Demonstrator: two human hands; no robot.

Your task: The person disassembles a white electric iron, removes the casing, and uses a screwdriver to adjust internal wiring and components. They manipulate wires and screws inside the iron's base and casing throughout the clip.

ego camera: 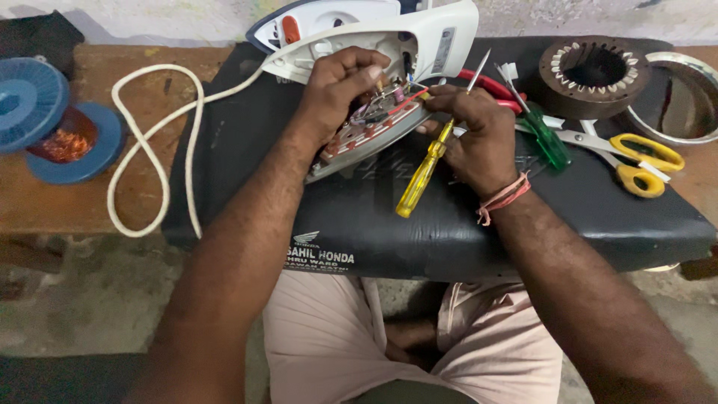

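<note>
Hands are working inside an opened clothes iron point(374, 75) lying on a black cushion point(449, 224). Left hand point(340, 86) is gripping its wiring end; right hand point(475, 138) is grasping a yellow screwdriver point(422, 176). Judging by this, the wiring is being handled; fine fingertip control matters.

Pretty dim overall, soft indoor light with no hard shadows anywhere. The brightest stuff sits at the top of the frame: the white iron shell point(389, 37) nearly blows out, and the metal ring point(695, 71) in the upper right catches a bit of glare. The black cushion point(449, 224) picks up a faint sheen in the middle. The bottom of the frame goes murky, especially the lower left corner. The forearms near the bottom edge look soft and stretched by the wide lens. The centre is reasonably sharp, and the colours look a bit muted.
</note>
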